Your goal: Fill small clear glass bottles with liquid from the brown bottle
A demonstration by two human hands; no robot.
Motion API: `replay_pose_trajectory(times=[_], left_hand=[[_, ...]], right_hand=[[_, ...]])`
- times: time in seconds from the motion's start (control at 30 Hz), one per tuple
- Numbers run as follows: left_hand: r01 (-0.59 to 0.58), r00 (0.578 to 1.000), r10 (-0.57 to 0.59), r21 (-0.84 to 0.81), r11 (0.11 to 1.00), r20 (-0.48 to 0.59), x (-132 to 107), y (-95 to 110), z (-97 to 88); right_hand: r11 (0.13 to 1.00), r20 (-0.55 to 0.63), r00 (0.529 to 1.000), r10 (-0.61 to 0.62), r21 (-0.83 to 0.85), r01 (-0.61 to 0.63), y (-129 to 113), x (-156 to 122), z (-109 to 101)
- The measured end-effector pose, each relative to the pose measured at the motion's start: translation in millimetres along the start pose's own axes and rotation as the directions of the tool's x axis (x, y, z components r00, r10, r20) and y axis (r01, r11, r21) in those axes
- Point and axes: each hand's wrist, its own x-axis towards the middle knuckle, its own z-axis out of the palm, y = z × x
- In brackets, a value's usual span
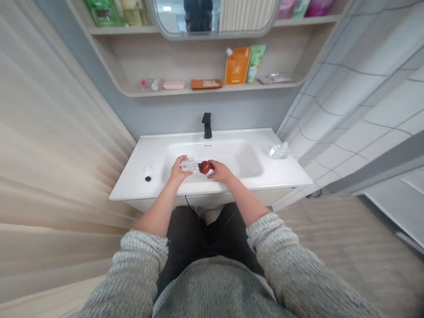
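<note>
Over the front part of the white sink [228, 152], my left hand [178, 172] is closed around a small clear bottle [188, 165]. My right hand [219, 171] grips a reddish-brown bottle [204, 167], tilted on its side. Its dark neck points left, at the mouth of the clear bottle. The two necks are very close; I cannot tell whether they touch. Any liquid between them is too small to make out. A black cap [148, 179] lies on the counter to the left, near a small white piece [147, 169].
A black faucet [207, 126] rises behind the basin. Another clear bottle [280, 151] lies at the counter's right end. Above, a shelf [159, 93] holds an orange pouch [237, 66], a green tube [255, 63] and small items. A mirror [215, 17] hangs higher up.
</note>
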Motion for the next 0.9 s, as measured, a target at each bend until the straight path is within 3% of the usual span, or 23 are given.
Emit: replay_pose_trajectory(times=[0.37,0.9], left_hand=[[-0.035,0.999,0.035,0.029,0.999,-0.001,1.0,-4.4,-0.8],[-0.027,1.000,0.027,0.065,0.997,0.008,1.2,12.5,0.2]], right_hand=[[1.000,-0.006,1.000,-0.002,-0.015,0.002,-3.9,-1.2,-2.7],[0.999,-0.020,0.999,-0.027,0.024,0.028,0.3,1.3,0.2]])
